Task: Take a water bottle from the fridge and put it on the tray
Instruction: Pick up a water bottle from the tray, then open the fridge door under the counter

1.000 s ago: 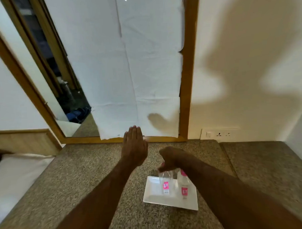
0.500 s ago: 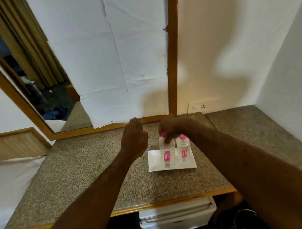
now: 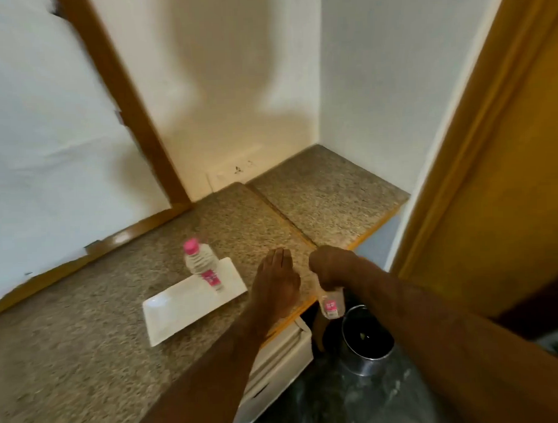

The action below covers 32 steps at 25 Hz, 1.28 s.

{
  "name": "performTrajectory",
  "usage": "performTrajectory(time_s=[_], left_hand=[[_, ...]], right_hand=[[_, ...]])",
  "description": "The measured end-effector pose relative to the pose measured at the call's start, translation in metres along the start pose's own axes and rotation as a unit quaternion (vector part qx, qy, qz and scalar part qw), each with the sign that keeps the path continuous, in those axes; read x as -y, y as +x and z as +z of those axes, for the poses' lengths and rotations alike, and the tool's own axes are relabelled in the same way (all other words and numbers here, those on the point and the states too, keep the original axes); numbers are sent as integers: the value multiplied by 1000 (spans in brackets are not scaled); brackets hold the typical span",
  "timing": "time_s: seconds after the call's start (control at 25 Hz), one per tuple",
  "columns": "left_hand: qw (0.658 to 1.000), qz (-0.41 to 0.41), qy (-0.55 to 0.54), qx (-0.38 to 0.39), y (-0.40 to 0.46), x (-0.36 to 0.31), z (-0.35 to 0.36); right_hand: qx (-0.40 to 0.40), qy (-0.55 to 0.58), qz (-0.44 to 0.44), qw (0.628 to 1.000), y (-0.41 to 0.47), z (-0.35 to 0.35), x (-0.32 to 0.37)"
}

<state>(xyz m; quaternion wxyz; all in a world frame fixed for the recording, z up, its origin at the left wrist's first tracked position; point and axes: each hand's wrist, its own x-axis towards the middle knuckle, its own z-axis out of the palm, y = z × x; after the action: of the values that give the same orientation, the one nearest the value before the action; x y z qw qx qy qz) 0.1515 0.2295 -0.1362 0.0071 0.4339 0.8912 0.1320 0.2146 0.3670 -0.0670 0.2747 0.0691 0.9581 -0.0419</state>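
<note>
Bottle (image 3: 331,303) off tray (image 3: 180,313), past counter edge (image 3: 301,308)

Speckled granite desk (image 3: 86,360) runs along cream walls (image 3: 229,86), with a wood-framed mirror (image 3: 131,99) on the left covered in white paper (image 3: 40,124). Orange wooden door frame (image 3: 477,134) on the right, metal bin (image 3: 367,341) on the dark floor (image 3: 357,401) below.

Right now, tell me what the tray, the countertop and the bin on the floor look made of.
Tray: glossy white, smooth with a raised rim, probably ceramic or melamine; cannot tell which.
Countertop: speckled beige-brown stone, likely polished granite, with an orange-brown wood-look edge strip.
Bin: shiny silver wall with bright reflections and a dark inside, so apparently steel.
</note>
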Motion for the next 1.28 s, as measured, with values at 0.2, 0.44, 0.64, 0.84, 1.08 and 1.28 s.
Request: performTrajectory(time_s=[0.2,0.44,0.64,0.84,1.08,1.28], left_hand=[[998,-18,22,50,78,-4,97],[999,-5,24,21,94,16,149],[999,-12,38,20,96,20,154],[999,-29,16,12,83,9,143],[990,-9,90,-110,-87,38,180],[974,77,201,-73,-207,149,264]], right_hand=[[-41,129,137,981,51,160,-80],[-37,240,248,938,130,310,-125],[-80,312,270,907,180,377,-132],[-80,349,321,877,160,415,-98],[-117,313,132,933,139,445,7],[-214,278,-39,936,196,439,113]])
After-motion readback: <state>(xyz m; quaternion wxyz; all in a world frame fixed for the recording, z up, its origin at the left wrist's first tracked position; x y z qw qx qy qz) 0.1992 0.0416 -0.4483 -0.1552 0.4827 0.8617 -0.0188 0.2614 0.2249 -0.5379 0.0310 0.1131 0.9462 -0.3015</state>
